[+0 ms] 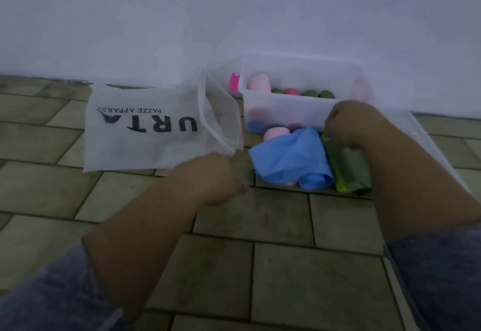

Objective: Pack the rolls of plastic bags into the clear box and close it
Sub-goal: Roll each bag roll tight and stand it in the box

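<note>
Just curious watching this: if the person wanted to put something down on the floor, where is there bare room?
Bare tiled floor lies between the forearms, nearer than the blue roll and green roll. More lies nearer than the white bag. It is crowded between the rolls and the clear box, where the right hand works.

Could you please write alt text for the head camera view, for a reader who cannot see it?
On a tiled floor, a person's right hand reaches over a green roll beside a blue roll, just in front of an open clear box partly filled with rolls. The left hand is fisted near a white cloth bag.
</note>
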